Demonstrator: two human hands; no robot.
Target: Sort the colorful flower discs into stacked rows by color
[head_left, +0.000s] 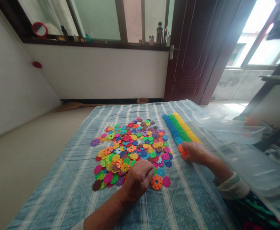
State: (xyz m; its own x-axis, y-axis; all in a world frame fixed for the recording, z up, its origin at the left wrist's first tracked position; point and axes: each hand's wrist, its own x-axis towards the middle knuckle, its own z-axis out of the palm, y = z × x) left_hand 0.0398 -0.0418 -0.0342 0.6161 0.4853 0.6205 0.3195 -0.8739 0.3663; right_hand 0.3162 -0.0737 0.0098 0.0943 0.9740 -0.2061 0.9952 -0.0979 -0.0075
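A heap of colourful notched plastic discs (130,148) is spread over the middle of the cloth. My left hand (140,179) is closed in a fist at the heap's near edge; anything inside it is hidden. Just right of that fist lie a large orange disc (156,182) and a pink disc (166,181). To the right of the heap run a blue row (172,126), a green row (180,127) and a yellow row (186,127) of overlapping discs. My right hand (196,154) pinches orange discs (181,150) at the near end of the blue row.
A striped blue cloth (70,179) covers the table. Clear plastic boxes (236,134) and a clear lid (260,169) lie along the right side. Beyond the table are a dark red door (192,48) and a window sill with a thermos (159,33).
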